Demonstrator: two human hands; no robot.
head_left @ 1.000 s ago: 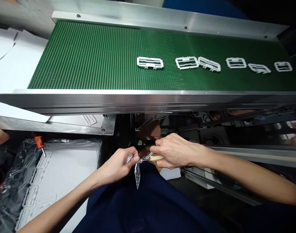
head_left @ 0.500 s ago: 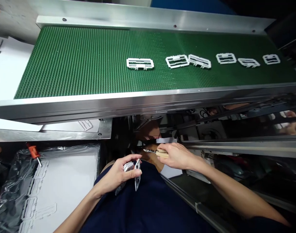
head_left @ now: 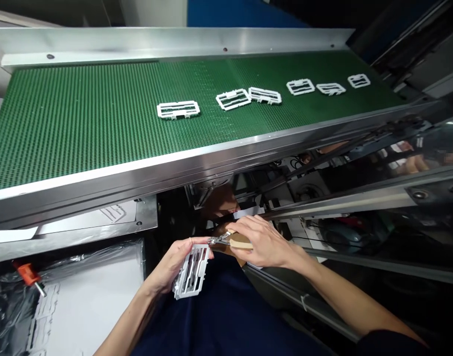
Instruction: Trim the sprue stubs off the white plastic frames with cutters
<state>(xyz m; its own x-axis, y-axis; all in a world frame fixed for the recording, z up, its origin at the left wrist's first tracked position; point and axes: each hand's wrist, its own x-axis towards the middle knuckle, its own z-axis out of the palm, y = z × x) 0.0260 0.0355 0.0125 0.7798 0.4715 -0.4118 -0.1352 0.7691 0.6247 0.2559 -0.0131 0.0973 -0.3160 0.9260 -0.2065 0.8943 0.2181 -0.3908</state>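
My left hand (head_left: 174, 262) is closed around white slotted plastic frames (head_left: 194, 271), the front one facing up at me; how many sit behind it is hidden. In my right hand (head_left: 265, 242) is a pair of cutting pliers (head_left: 241, 242) with tan handles, spread a little apart. The jaws of the pliers reach the upper corner of the front frame, close to my left fingertips; whether they touch the plastic I cannot tell. Both hands are above my lap, in front of the dark blue clothing.
Beyond my hands runs a green conveyor belt (head_left: 100, 109) with metal side rails, carrying several white plastic frames (head_left: 178, 110). At left, an orange-handled screwdriver (head_left: 28, 274) lies by a plastic-lined box (head_left: 100, 287) holding white sheets and frames. Metal rails (head_left: 360, 198) stand at right.
The front frame in my left hand has turned from edge-on to face-up. My right hand has brought the pliers left to its upper corner. The camera view has swung right and tilted.
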